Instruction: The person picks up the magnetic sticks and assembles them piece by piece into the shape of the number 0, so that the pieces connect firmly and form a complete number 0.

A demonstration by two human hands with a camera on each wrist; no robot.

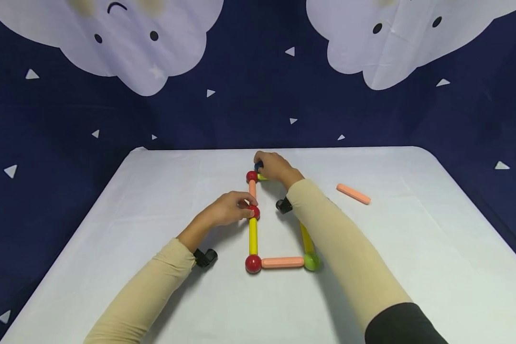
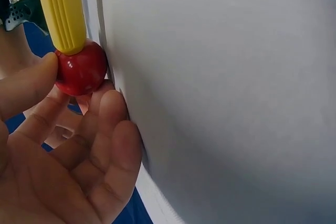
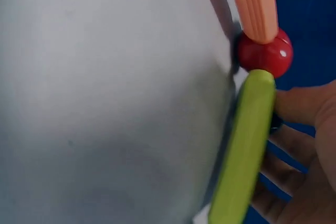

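My left hand (image 1: 228, 209) pinches a red ball (image 1: 255, 213) between thumb and fingers; in the left wrist view a ridged yellow stick (image 2: 63, 14) meets that ball. Farther back, my right hand (image 1: 276, 167) holds a dark blue ball (image 1: 258, 166), mostly covered by the fingers. Close beside it sits another red ball (image 1: 252, 177), joined to an orange stick (image 1: 252, 188) and a yellow-green stick (image 3: 244, 145). The near end of the frame has a third red ball (image 1: 253, 263), an orange stick (image 1: 282, 263) and a green ball (image 1: 312, 261).
A second yellow stick (image 1: 307, 239) runs back from the green ball and passes under my right sleeve (image 1: 339, 243), which hides its far end. One loose orange stick (image 1: 353, 194) lies at the right on the white table (image 1: 434, 267). Behind hangs a dark blue cloth (image 1: 249, 119).
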